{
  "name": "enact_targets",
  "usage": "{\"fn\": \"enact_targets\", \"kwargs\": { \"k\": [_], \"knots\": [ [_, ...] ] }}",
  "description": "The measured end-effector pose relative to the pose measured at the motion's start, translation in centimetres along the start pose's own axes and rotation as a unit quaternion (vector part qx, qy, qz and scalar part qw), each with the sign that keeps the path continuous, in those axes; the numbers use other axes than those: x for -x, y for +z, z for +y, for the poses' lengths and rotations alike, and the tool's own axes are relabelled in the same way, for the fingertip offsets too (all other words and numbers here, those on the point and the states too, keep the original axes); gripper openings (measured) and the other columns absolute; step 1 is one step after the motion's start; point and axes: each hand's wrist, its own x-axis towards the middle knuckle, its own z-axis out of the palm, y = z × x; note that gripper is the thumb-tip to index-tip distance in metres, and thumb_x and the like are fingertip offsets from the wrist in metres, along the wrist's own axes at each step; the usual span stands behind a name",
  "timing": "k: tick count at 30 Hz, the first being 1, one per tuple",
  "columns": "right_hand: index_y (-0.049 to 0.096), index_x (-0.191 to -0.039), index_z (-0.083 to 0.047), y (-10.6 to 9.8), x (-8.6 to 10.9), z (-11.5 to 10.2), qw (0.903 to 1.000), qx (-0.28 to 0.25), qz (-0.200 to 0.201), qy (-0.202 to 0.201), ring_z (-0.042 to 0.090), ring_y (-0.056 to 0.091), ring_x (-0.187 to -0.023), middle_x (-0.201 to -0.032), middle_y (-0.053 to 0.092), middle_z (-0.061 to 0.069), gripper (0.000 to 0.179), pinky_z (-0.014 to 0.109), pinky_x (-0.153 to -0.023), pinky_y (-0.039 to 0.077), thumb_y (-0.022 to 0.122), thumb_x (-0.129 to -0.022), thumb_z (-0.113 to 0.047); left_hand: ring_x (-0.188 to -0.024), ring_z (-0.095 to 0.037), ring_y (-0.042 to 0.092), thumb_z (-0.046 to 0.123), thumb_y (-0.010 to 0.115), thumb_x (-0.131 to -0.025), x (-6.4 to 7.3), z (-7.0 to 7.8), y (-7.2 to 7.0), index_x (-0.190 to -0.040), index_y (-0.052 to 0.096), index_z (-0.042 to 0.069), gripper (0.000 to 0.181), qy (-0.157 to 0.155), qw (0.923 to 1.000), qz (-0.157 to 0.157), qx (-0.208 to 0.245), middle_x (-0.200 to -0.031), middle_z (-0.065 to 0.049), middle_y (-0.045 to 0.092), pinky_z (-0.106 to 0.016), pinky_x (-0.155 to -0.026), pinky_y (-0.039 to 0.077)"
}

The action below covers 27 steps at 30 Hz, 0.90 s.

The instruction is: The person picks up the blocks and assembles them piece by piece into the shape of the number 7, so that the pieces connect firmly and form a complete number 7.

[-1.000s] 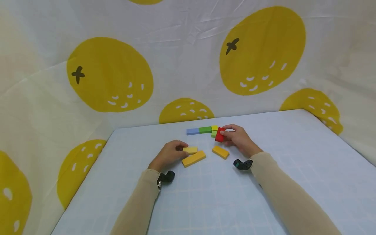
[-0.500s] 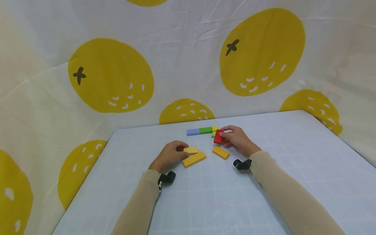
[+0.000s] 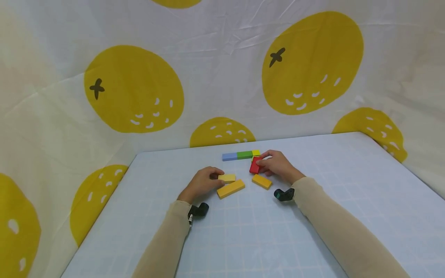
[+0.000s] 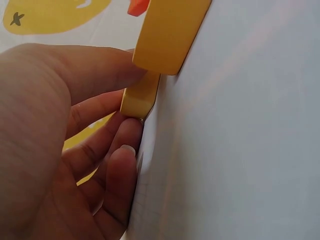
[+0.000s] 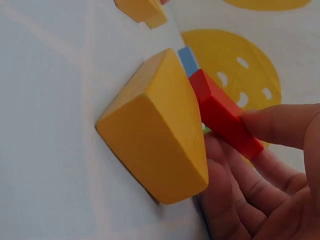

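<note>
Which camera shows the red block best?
The right wrist view: the red block looks big and close there, pinched by the right hand. The head view shows it small, partly covered by that hand. The left wrist view has only a reddish bit at the top, probably it.

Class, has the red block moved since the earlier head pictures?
Yes: judged against the blue block, the red block has moved left and lower in the head view.

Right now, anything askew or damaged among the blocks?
No visible damage. Askew: the long orange block and short orange block lie at angles, unlike the blue block and green block, lined up end to end. The red block slants in the right hand.
</note>
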Motion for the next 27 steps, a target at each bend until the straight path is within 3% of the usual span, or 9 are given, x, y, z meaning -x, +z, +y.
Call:
{"fn": "enact_targets", "kwargs": {
  "k": [12, 27],
  "knots": [
    [0.057, -0.126, -0.009, 0.8, 0.5, -0.7, 0.9960, 0.087, 0.012, -0.017, 0.025, 0.063, -0.083, -0.104, 0.069, 0.011, 0.042, 0.028, -0.071, 0.052, 0.070, -0.095, -0.034, -0.103, -0.019, 0.055, 0.034, 0.077, -0.089, -0.1, 0.0, 0.1, -0.118, 0.071, 0.022, 0.032, 0.004, 1.0000, 0.004, -0.007, -0.113, 0.005, 0.062, -0.038, -0.096, 0.048],
    [0.058, -0.123, -0.009, 1.5, 0.9, -0.7, 0.9922, 0.119, 0.023, -0.030, 0.026, 0.060, -0.086, -0.101, 0.066, 0.011, 0.037, 0.028, -0.070, 0.053, 0.067, -0.096, -0.032, -0.103, -0.018, 0.054, 0.034, 0.075, -0.090, 0.1, 0.0, -0.2, -0.119, 0.071, 0.022, 0.031, 0.011, 0.9999, 0.002, -0.010, -0.112, 0.006, 0.062, -0.037, -0.095, 0.047]
  ]
}}
